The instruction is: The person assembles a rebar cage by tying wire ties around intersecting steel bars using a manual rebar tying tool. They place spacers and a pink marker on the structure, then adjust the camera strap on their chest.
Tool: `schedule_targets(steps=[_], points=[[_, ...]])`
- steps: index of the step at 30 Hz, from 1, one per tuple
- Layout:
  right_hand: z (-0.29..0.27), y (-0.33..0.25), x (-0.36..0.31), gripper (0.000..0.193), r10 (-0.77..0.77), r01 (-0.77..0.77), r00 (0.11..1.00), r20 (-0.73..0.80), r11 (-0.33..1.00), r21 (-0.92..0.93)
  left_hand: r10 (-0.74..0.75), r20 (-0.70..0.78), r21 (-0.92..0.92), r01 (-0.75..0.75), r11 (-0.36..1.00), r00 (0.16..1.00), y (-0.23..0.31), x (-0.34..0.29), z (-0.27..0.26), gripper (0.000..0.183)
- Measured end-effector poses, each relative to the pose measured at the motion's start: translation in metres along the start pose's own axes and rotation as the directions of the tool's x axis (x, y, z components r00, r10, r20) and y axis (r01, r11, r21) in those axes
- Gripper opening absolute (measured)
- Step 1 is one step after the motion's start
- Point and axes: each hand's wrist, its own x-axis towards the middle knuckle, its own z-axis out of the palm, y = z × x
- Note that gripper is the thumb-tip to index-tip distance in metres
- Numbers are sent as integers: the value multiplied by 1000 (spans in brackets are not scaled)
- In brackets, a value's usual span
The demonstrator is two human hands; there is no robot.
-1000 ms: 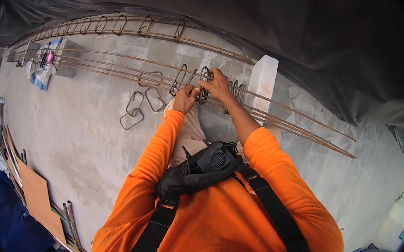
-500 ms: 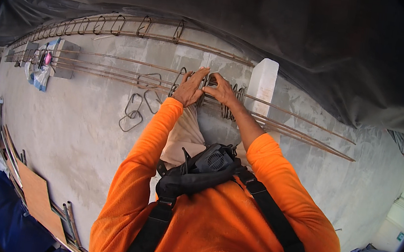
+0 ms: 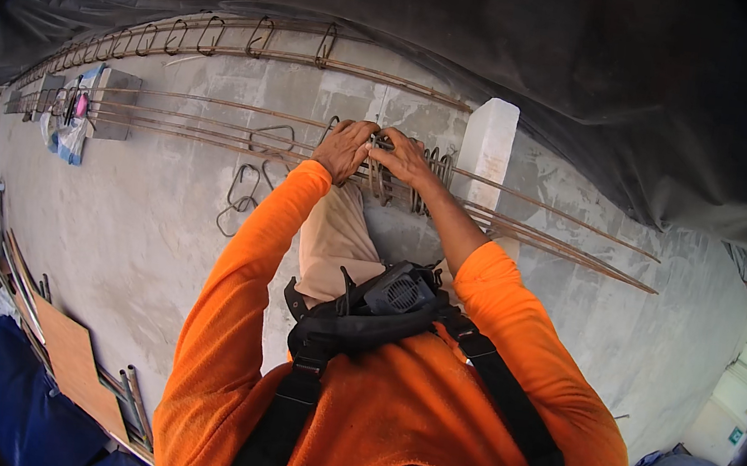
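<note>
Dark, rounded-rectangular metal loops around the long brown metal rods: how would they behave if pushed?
The loops look stiff, probably keeping their bent shape. Unless tied, they'd likely slide along the rods they encircle, and may tilt, being thin.

The concrete floor bears loose steel stirrups, a white block, a grey block.

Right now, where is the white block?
In the head view, the white block sits right of centre, past the right hand and the bunched hoops, near the black sheet.
</note>
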Motion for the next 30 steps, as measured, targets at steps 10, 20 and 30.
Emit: schedule_targets(steps=[10, 20, 30], points=[[11, 6, -4, 72, -125, 115, 989, -79, 986, -122, -193, -85, 374, 211, 903, 978, 6, 7, 20, 36], [5, 10, -2, 69, -135, 129, 990, -41, 984, -120, -336, -21, 321, 324, 890, 942, 10, 14, 17, 37], [-12, -15, 1, 73, -69, 96, 987, 147, 978, -186, -296, -177, 354, 341, 871, 939, -1, 11, 34, 39]])
